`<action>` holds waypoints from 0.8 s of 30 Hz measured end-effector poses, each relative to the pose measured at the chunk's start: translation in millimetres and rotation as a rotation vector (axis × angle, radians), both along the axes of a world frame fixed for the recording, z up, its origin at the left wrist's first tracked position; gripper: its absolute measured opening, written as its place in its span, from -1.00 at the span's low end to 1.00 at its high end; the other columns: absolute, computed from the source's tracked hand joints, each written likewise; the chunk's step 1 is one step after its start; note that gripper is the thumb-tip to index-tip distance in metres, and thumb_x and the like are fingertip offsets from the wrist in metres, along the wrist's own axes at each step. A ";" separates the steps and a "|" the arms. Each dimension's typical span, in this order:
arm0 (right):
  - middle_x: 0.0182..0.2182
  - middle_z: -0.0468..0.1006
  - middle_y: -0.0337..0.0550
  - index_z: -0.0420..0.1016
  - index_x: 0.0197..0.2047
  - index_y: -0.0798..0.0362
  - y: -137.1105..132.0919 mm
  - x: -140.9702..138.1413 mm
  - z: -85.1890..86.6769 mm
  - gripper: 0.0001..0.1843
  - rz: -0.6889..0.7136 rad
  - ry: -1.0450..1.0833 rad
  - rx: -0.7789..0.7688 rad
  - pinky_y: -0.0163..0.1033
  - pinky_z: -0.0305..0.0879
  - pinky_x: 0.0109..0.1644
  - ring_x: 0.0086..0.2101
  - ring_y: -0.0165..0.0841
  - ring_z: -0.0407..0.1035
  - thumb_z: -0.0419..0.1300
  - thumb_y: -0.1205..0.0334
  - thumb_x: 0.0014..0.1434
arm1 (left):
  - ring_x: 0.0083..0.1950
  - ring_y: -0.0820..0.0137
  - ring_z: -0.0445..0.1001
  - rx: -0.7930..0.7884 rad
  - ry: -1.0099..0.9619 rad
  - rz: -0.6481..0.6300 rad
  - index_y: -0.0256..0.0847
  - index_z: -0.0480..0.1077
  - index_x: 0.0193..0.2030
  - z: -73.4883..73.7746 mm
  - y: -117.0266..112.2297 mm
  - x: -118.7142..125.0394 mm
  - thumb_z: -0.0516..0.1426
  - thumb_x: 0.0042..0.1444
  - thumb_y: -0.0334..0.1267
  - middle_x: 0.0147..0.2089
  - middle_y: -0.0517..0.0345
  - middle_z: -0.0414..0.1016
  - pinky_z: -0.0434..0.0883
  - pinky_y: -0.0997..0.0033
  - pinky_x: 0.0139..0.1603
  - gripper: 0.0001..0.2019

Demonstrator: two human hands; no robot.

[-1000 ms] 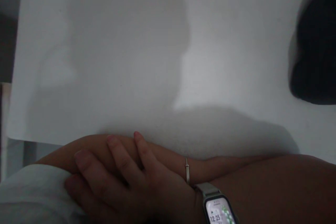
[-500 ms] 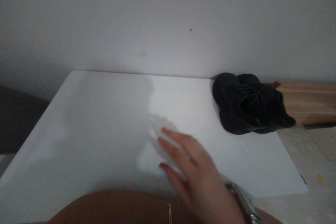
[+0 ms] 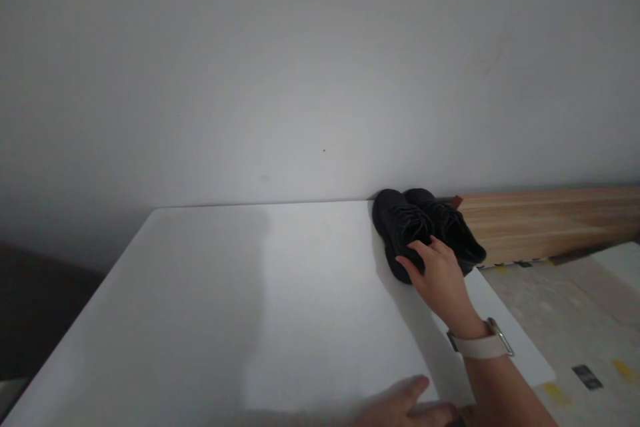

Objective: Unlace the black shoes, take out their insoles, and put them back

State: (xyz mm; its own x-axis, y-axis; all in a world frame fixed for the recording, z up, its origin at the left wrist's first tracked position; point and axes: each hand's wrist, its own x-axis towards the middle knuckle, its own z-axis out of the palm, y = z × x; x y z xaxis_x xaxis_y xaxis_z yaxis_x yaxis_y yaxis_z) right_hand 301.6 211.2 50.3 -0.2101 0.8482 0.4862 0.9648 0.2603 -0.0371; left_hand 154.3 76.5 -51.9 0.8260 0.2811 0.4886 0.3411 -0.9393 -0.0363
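Observation:
A pair of black shoes [image 3: 407,223] stands at the far right corner of the white table [image 3: 225,307], against the wall. My right hand [image 3: 440,277], with a pale watch on its wrist, reaches out to them. Its thumb and fingers curl round the heel end of the near shoe. My left hand [image 3: 405,403] lies at the table's near edge at the bottom of the view, only partly visible. Its fingers rest stretched out flat on the tabletop and hold nothing.
A plain white wall [image 3: 320,80] rises right behind the table. A long wooden board [image 3: 550,220] lies along the wall's foot to the right of the shoes. Below it is a mottled floor [image 3: 575,320] with small yellow and dark marks. The area left of the table is dark.
My view has lifted from my lap to the wall. My right hand left my left arm, crossed the table to the far right and closed on the shoes.

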 end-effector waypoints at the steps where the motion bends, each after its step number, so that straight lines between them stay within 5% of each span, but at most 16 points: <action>1: -0.33 0.56 0.12 0.55 -0.16 0.15 -2.1 -4.3 2.5 -0.67 0.015 0.001 0.004 0.05 0.36 -0.09 -0.19 -0.01 0.43 0.09 0.07 0.37 | 0.20 0.51 0.49 0.026 0.001 -0.086 0.18 0.63 -0.33 0.9 2.2 -2.9 0.19 0.27 -0.12 0.01 0.54 0.64 0.55 0.58 0.05 -0.81; 3: -0.37 0.56 0.08 0.55 -0.19 0.14 -13.1 -15.7 9.8 -0.69 0.067 -0.002 0.007 -0.02 0.32 -0.18 -0.30 -0.08 0.42 0.08 0.11 0.38 | 0.28 0.48 0.44 0.029 0.004 -0.244 0.09 0.62 -0.24 8.8 6.0 -16.1 0.18 0.30 -0.09 0.09 0.44 0.63 0.49 0.52 0.17 -0.83; 6: -0.40 0.57 -0.01 0.52 -0.24 0.09 -50.1 -43.2 21.9 -0.74 0.194 -0.007 -0.005 -0.08 0.26 -0.24 -0.36 -0.16 0.41 0.09 0.15 0.39 | 0.05 0.53 0.57 -0.209 -0.102 -0.194 -0.10 0.56 -0.21 43.5 2.7 -55.5 0.16 0.36 -0.15 0.00 0.24 0.67 0.41 0.63 0.15 -0.82; 9: -0.42 0.57 -0.12 0.49 -0.22 0.05 -102.2 -82.3 27.8 -0.76 0.380 0.033 -0.034 -0.12 0.24 -0.22 -0.39 -0.24 0.41 0.03 0.26 0.43 | -0.23 0.48 0.53 -0.454 -0.472 0.040 -0.15 0.44 -0.30 96.7 -12.4 -108.7 0.06 0.42 -0.19 -0.35 0.25 0.60 0.46 0.44 0.00 -0.74; 13: -0.54 0.48 -0.24 0.39 -0.37 0.03 -157.8 -135.7 19.9 -0.62 0.643 0.162 0.002 -0.16 0.15 -0.35 -0.51 -0.32 0.34 -0.10 0.36 0.47 | -0.25 0.42 0.47 -0.457 -0.688 0.437 -0.19 0.39 -0.19 144.8 -31.3 -161.4 0.10 0.32 -0.41 -0.33 0.15 0.51 0.46 0.42 -0.23 -0.92; 18: -0.64 0.36 -0.26 0.31 -0.50 0.03 -187.4 -172.0 8.4 -0.51 0.763 0.283 0.058 -0.18 0.04 -0.45 -0.59 -0.37 0.21 -0.14 0.37 0.47 | -0.11 0.41 0.47 -0.431 -0.505 0.613 -0.19 0.45 -0.03 141.9 -46.2 -179.0 0.10 0.29 -0.50 -0.14 0.09 0.51 0.48 0.45 -0.08 -0.79; 24: -0.44 0.52 -0.21 0.44 -0.32 0.07 -190.2 -153.6 29.6 -0.67 0.810 0.315 -0.146 -0.15 0.20 -0.23 -0.37 -0.30 0.36 0.08 0.08 0.44 | 0.01 0.33 0.43 -0.380 -0.356 0.652 -0.23 0.43 0.12 134.2 -58.8 -182.4 0.10 0.31 -0.47 0.00 0.00 0.45 0.47 0.37 0.03 -0.72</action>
State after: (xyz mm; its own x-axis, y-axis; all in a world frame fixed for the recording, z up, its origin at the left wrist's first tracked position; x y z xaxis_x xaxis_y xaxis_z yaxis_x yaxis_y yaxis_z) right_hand 147.9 21.0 79.9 -0.6488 0.5546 0.5210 0.4248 0.8320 -0.3567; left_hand -28.0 17.7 82.3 0.2546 0.8476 0.4656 0.7518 -0.4763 0.4560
